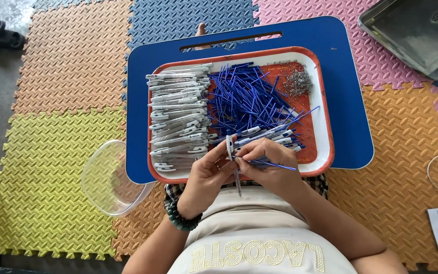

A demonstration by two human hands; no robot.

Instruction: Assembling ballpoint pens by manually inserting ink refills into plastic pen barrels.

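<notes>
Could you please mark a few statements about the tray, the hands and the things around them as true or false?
1. Both hands, the left hand and the right hand, are at one white pen barrel. True.
2. The blue refills are heaped in the clear bowl. False: they lie on the tray, and the bowl looks empty.
3. The white pen barrels are stacked on the tray's left side. True.
4. The small pile of metal springs lies at the tray's near left corner. False: it lies at the far right corner.
5. The tray rests on a blue lap table. True.
</notes>
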